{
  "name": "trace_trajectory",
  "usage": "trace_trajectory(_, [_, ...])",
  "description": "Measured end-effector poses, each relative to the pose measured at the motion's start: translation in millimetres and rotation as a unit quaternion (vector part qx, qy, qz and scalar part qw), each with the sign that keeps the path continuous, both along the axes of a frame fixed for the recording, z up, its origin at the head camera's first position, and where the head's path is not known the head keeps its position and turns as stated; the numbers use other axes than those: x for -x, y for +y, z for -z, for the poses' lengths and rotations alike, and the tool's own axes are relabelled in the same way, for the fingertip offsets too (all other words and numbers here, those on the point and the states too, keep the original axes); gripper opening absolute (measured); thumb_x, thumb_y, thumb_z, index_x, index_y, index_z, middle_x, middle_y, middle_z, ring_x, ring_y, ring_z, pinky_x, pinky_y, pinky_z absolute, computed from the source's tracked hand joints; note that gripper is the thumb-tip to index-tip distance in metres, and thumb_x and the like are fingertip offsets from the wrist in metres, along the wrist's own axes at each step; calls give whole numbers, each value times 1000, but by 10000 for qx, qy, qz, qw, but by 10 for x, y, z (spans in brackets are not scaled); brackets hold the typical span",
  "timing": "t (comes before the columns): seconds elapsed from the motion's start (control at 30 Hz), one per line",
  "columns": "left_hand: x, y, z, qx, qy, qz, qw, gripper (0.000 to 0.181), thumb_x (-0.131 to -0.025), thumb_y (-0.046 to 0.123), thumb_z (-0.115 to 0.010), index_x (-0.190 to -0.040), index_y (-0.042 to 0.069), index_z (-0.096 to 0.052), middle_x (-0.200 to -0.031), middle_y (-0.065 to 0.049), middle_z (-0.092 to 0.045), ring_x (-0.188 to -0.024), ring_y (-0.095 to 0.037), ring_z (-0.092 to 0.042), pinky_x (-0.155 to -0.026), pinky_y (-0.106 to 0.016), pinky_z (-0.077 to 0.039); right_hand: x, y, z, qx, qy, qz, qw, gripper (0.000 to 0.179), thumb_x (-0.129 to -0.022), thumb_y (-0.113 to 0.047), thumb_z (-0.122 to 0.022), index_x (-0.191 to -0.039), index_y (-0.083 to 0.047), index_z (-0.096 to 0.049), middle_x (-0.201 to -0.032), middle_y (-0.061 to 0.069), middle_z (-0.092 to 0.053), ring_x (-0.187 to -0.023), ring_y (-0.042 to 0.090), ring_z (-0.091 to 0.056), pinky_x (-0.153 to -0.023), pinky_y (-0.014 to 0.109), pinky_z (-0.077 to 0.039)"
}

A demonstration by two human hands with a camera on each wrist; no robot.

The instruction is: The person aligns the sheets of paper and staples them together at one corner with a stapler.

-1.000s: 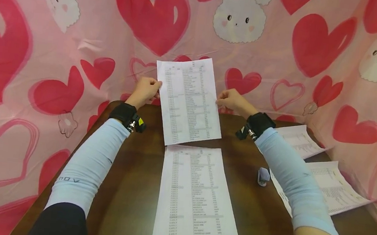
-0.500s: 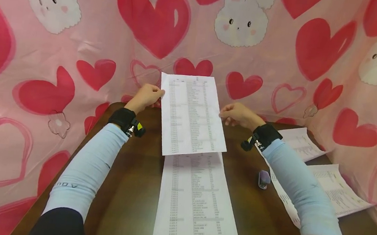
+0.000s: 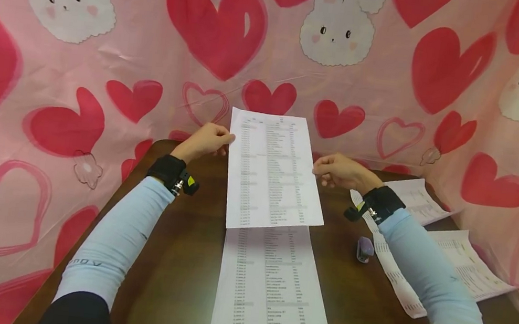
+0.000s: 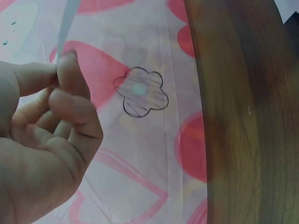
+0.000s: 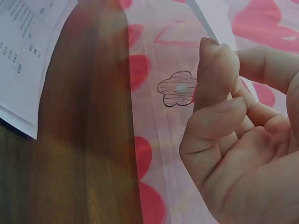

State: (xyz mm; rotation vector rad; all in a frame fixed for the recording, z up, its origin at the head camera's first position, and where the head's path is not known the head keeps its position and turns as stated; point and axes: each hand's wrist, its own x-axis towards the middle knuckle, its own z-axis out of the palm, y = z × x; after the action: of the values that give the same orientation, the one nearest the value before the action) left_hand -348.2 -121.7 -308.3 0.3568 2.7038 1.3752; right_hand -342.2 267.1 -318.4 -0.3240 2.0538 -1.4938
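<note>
A printed sheet of paper (image 3: 273,171) is held up between both hands, tilted, its lower edge over the top of a stack of printed sheets (image 3: 274,290). My left hand (image 3: 205,141) pinches its left edge between thumb and finger. On the opposite edge, somewhat lower, my right hand (image 3: 345,172) pinches it the same way. The left wrist view has the sheet's thin edge rising from the fingertips of the left hand (image 4: 56,116). In the right wrist view a strip of the sheet shows above the right hand (image 5: 238,126).
A small purple stapler (image 3: 365,249) stands right of the stack on the brown wooden table (image 3: 173,258). Further right lie more printed papers (image 3: 468,258), partly behind the right forearm. A pink cloth (image 3: 287,75) with hearts and rabbits hangs behind the table.
Both hands have brought the held sheet lower and a little to the right, and its lower edge now overlaps the top of the stack in the head view.
</note>
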Motion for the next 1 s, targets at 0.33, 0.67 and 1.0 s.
trace_trajectory(0.33, [-128, 89, -20, -270, -299, -55, 9992, 25, -99, 28, -58, -108, 6, -65, -84, -8, -60, -69, -21, -56, -58, -27, -42, -135, 95, 60, 491, -446, -250, 9975, 17, -99, -7, -54, -86, -8, -66, -82, 5, -69, -54, 13, -56, -51, 22, -41])
trace_trajectory(0.67, [-137, 123, 143, -987, -1064, -225, 9892, 25, -99, 21, -58, -111, -1, -59, -77, -2, -53, -62, -11, -49, -59, -26, -44, -188, 106, 103, 539, -383, -314, 9973, 11, -98, -9, -56, -93, -9, -66, -90, 6, -71, -54, 15, -55, -48, 21, -38])
trace_trajectory(1.0, [-191, 128, 218, -1155, -1390, -263, 9832, 24, -99, 21, -59, -110, -1, -59, -77, -1, -50, -60, -9, -48, -53, -21, -40, -136, 19, 126, 373, -292, 31, 9989, 11, -99, -16, -57, -100, -8, -64, -97, 6, -70, -54, 15, -54, -47, 21, -34])
